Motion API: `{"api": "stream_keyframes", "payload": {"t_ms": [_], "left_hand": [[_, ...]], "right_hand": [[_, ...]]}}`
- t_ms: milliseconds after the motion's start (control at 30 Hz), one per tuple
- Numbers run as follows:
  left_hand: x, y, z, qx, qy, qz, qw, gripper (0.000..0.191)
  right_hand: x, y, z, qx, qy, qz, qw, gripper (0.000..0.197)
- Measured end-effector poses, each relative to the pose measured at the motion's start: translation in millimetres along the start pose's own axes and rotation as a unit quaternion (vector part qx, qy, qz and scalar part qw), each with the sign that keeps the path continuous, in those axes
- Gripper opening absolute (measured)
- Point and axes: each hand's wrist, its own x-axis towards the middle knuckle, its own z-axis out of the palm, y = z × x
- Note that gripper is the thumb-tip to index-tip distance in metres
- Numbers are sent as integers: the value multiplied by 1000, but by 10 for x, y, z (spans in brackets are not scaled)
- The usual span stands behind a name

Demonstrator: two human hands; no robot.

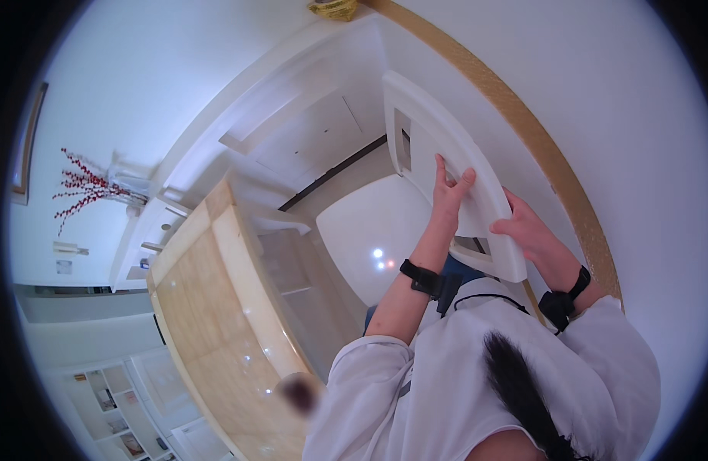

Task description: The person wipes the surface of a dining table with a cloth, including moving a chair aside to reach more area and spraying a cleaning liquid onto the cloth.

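A white chair with a curved backrest point(455, 135) and a smooth, glossy seat point(365, 230) stands before me. My right hand point(524, 222) grips the backrest's outer edge, thumb over the rim and the other fingers partly hidden behind it. Against the inner face of the backrest lies my left hand point(451, 193), its index finger and thumb spread apart. The rest of its fingers are hidden, so I cannot see whether it grips. Each wrist wears a black strap with a small device, the left strap point(426, 279) and the right strap point(564, 299).
A table with a beige marble-look top point(216, 294) stands left of the chair. White panelled cabinetry point(308, 121) lines the wall beyond, and a gold trim strip point(521, 109) runs along the right wall. Red-berry branches point(95, 187) and open shelves point(109, 412) are farther left.
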Motion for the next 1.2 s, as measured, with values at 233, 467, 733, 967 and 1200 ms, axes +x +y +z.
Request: {"api": "stream_keyframes", "payload": {"t_ms": [233,467,733,967,1200], "left_hand": [[295,-38,90,3,2,-15,1000,119],[626,-191,167,21,-4,-33,999,112],[809,-279,183,20,-19,-39,999,108],[941,-291,224,30,-29,-53,998,113],[1080,-414,350,24,-33,-64,997,120]], "right_hand": [[247,31,-199,41,2,0,999,78],[462,54,-378,86,-2,-26,996,77],[598,122,-545,44,16,-10,999,78],[673,127,-689,60,7,3,998,77],[744,217,-918,88,8,-4,996,75]]}}
